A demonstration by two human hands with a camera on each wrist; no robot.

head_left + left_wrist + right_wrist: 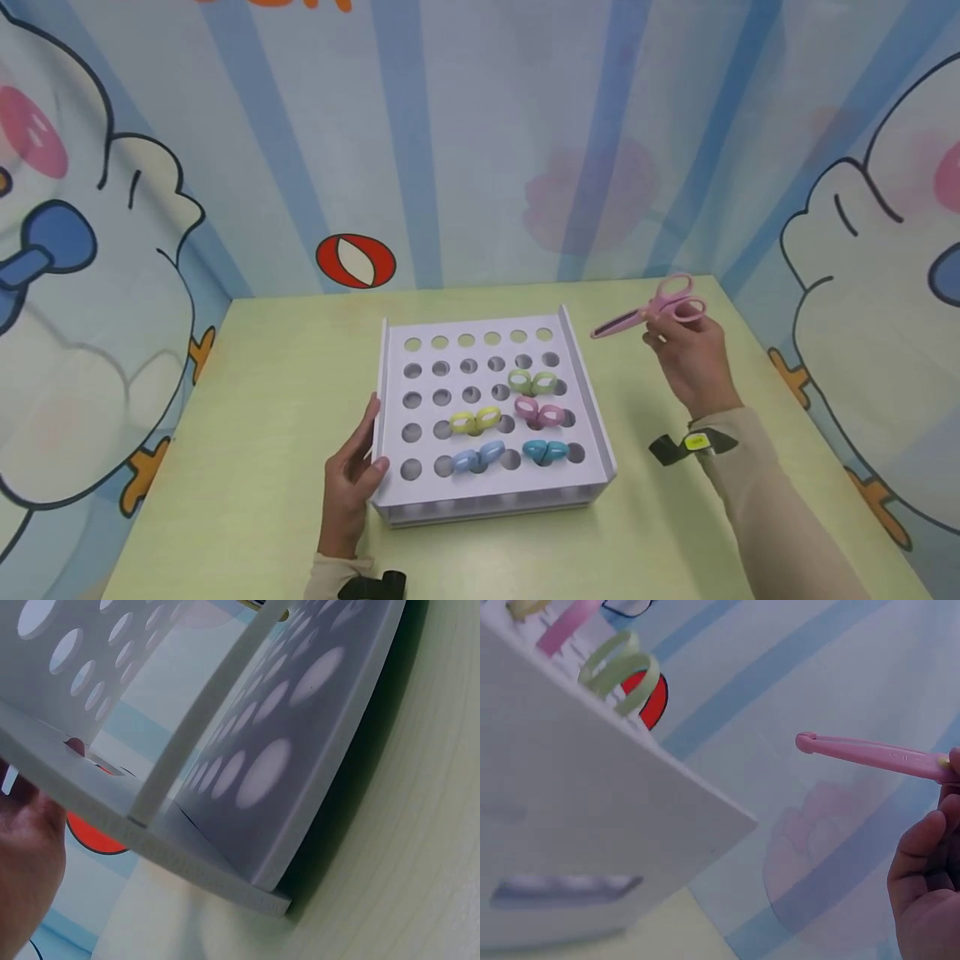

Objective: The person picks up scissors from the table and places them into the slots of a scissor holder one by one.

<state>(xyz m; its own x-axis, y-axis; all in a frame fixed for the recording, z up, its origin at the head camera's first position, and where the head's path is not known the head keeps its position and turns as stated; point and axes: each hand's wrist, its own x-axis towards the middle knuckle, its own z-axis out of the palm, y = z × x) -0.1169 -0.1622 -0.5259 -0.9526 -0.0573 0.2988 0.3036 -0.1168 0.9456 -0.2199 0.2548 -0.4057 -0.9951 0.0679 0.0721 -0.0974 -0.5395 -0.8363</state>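
Observation:
A white rack (480, 505) with rows of round holes stands on the table. My left hand (347, 492) grips its left side wall, thumb over the front corner; in the left wrist view part of the hand (30, 862) shows beside that wall. Between the fingers of my right hand (693, 358), raised right of the rack, pink scissors (618, 323) are pinched near the handles, blades pointing left. Green scissors (533, 385), pink-handled scissors (539, 414), yellow scissors (473, 423), light blue scissors (491, 452) and teal scissors (555, 451) stand handles-up in the rack's holes, blades hidden.
Under the rack lies a pale yellow table (247, 433), its back edge against a blue-striped wall (480, 167) with cartoon figures. The rack's side walls rise slightly above its holed top. Each wrist wears a black strap (671, 450).

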